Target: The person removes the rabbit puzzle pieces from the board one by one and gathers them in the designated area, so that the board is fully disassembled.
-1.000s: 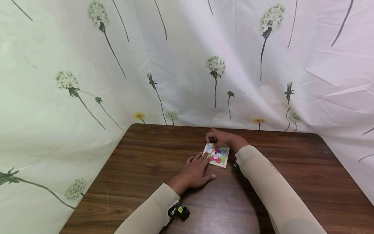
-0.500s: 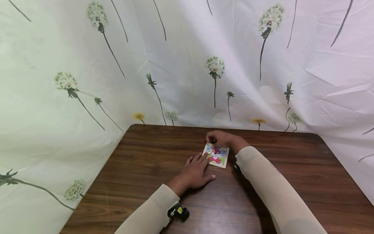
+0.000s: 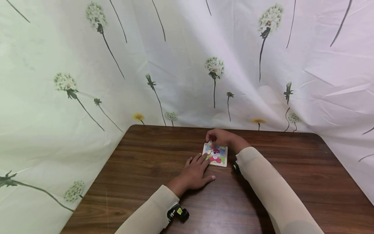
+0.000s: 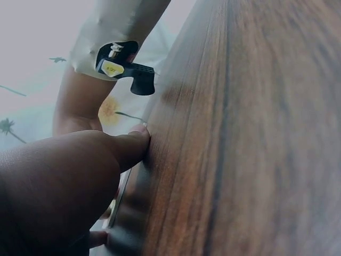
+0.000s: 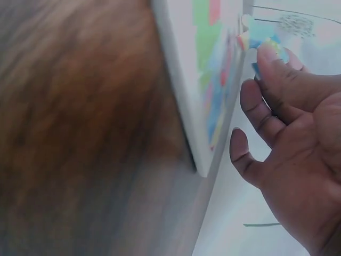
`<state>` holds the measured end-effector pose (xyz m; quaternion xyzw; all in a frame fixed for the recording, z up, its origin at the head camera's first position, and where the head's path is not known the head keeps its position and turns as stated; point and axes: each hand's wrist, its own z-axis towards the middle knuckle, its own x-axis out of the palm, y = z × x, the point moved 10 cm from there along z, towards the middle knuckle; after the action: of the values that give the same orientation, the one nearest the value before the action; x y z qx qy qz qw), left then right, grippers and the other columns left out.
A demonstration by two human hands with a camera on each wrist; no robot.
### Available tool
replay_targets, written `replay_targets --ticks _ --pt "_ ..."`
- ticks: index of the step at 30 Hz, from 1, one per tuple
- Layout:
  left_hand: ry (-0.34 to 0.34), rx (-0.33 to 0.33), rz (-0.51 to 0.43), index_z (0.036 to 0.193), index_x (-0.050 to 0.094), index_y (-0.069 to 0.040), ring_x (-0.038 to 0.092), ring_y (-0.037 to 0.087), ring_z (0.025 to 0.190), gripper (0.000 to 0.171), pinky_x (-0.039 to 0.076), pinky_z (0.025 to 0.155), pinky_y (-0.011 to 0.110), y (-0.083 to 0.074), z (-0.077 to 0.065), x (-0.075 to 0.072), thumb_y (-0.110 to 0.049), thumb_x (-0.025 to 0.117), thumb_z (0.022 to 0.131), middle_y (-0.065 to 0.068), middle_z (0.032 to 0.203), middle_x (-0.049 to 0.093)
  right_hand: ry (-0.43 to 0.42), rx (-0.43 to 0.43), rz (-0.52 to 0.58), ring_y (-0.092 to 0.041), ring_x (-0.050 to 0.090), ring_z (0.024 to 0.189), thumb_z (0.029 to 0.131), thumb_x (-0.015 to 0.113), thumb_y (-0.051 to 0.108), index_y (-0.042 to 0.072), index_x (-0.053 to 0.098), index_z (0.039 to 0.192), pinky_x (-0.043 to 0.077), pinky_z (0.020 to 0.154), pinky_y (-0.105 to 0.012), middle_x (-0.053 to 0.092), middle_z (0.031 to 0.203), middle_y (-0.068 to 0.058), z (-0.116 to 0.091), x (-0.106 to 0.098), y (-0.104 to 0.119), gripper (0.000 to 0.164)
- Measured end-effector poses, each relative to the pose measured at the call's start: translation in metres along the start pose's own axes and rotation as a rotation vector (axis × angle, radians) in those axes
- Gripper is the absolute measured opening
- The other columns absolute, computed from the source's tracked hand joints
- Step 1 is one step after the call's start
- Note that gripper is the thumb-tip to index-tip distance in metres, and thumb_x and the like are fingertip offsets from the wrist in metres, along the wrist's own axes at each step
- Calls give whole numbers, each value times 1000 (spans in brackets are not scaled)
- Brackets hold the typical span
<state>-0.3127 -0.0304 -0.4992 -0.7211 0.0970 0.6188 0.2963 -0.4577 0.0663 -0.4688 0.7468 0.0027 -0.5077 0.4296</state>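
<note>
A small square jigsaw puzzle (image 3: 215, 158) with a pale frame and a pink-and-white cartoon animal lies on the wooden table. My left hand (image 3: 193, 174) rests palm down at its left side, fingers stretched, with fingertips over the puzzle's left edge. At the upper edge, my right hand (image 3: 222, 137) bends over the puzzle. Thumb and forefinger pinch a small blue and yellow puzzle piece (image 5: 257, 41), partly covered by the thumb; the other fingers curl loosely. The left wrist view shows the left thumb (image 4: 134, 143) close to the tabletop.
The brown wooden table (image 3: 146, 156) has rounded far corners. Behind it hangs a white curtain (image 3: 187, 65) printed with dandelions. A dark wrist camera (image 3: 178, 213) sits on the left sleeve.
The puzzle has turned slightly counterclockwise, its top shifting a little left. My right hand has shifted slightly, and the piece at its fingers shows more. My left hand stays nearly still.
</note>
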Motion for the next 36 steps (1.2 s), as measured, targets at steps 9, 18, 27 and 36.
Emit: replay_targets --ticks 9,18,27,36 --pt "-21 19 -2 164 50 -16 29 39 167 71 27 132 65 -3 -3 -3 -59 59 108 10 180 33 -44 -3 42 -17 60 90 103 73 2 8 72 111 51 83 -32 70 103 -6 -11 -10 -3 11" --pt "-7 1 -27 168 45 -20 24 39 169 74 23 133 65 3 -3 -3 -62 56 109 7 182 28 -124 -9 46 -17 60 89 105 73 8 7 73 109 52 83 -35 71 101 -7 -35 -21 -6 4" --pt "-4 13 -35 169 43 -19 23 38 170 74 22 133 65 1 -3 -4 -61 56 109 8 183 26 -183 -2 66 -16 67 100 107 70 8 7 81 119 55 91 -37 80 114 -8 -60 -24 -20 16" --pt "3 11 -24 170 43 -21 22 37 170 76 21 134 64 0 -1 2 -64 55 109 6 183 26 -211 42 103 -15 62 89 103 76 7 5 72 107 51 84 -33 71 98 -4 -84 -25 -32 7"
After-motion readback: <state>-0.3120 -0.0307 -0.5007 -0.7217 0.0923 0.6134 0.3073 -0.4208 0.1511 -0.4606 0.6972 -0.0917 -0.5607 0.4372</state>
